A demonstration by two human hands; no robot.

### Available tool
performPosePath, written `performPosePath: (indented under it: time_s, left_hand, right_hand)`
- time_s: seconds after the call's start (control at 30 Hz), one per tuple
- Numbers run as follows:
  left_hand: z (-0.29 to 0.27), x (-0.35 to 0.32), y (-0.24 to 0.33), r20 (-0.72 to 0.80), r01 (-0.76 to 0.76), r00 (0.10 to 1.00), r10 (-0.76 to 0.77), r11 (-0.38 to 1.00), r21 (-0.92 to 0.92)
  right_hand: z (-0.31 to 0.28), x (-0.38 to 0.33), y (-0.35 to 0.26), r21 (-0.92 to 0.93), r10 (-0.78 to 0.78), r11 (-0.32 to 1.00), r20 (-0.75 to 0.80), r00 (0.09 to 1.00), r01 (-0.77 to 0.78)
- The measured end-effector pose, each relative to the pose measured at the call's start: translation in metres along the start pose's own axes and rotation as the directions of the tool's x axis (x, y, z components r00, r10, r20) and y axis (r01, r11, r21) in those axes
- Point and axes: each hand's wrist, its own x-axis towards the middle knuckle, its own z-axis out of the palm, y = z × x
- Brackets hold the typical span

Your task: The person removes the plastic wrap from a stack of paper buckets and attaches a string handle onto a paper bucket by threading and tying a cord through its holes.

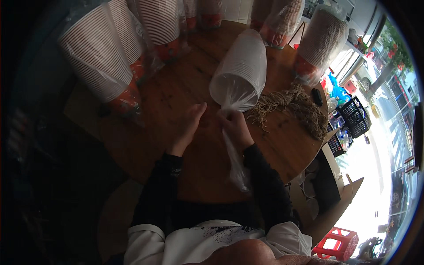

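Note:
A stack of white bowls or cups (238, 66) lies on its side on the round wooden table, inside a clear plastic bag. My right hand (235, 128) is closed around the gathered neck of the plastic bag (234, 157), just in front of the stack's open end. The loose end of the bag hangs down toward me, beside my right forearm. To the left, my left hand (190, 126) is held apart from the bag, its fingers stretched out and the thumb up, with nothing in it. A bundle of tan strings (282, 104) lies right of my right hand.
Tall bagged stacks of paper cups (95, 57) stand along the left and far edges of the wooden table (198, 176), with another bagged stack (320, 39) at the right. A small black object (316, 97) lies near the right edge. Below it is an open cardboard box (331, 212); a red stool (338, 244) stands beyond.

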Motion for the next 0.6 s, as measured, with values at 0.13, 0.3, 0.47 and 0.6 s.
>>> performPosePath:
  time_s: [0.13,0.3,0.47,0.6]
  left_hand:
    - [0.007,0.028,-0.008,0.215,0.351,0.921,-0.326,0.932,-0.088]
    - [-0.01,0.046,-0.053,0.103,0.267,0.963,-0.25,0.817,-0.51]
    - [-0.065,0.049,-0.037,-0.087,0.131,0.949,-0.304,0.626,-0.769]
    - [-0.061,0.013,-0.031,-0.222,-0.087,0.965,0.138,0.971,0.225]
  right_hand:
    - [0.0,-0.018,0.0,-0.255,-0.052,0.964,0.084,0.995,0.072]
    - [-0.002,-0.027,-0.01,-0.332,-0.004,0.907,0.607,0.794,0.259]
    - [-0.019,-0.024,-0.058,-0.406,0.379,0.913,0.874,0.303,0.031]
    - [-0.049,-0.004,-0.022,0.114,0.271,0.916,0.532,0.802,-0.385]
